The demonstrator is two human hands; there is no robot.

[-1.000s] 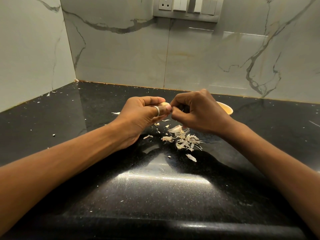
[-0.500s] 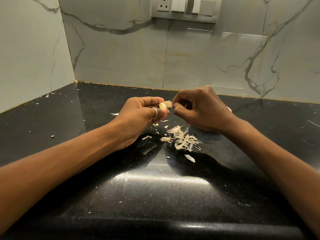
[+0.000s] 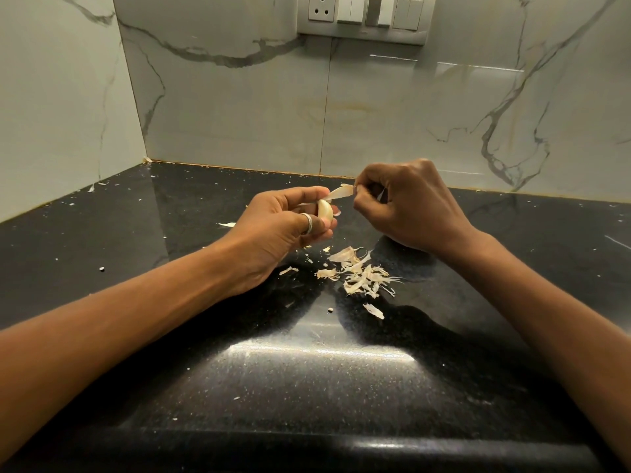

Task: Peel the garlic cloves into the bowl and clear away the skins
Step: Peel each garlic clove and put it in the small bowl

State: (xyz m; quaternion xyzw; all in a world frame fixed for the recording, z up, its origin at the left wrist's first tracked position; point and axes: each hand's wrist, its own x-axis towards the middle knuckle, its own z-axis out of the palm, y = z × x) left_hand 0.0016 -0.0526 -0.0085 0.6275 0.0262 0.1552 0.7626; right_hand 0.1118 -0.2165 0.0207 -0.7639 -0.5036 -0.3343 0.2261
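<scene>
While the left hand (image 3: pixel 290 223) grips the clove (image 3: pixel 325 210) above the table (image 3: pixel 170 216), the right hand (image 3: pixel 406 203) pinches a strip of skin (image 3: pixel 341 192) still joined to it; peels (image 3: pixel 360 273) lie below.

Bare: left forearm (image 3: pixel 136 319), right forearm (image 3: pixel 546 319); silver ring (image 3: pixel 308 223) on left hand (image 3: pixel 269 233).
</scene>
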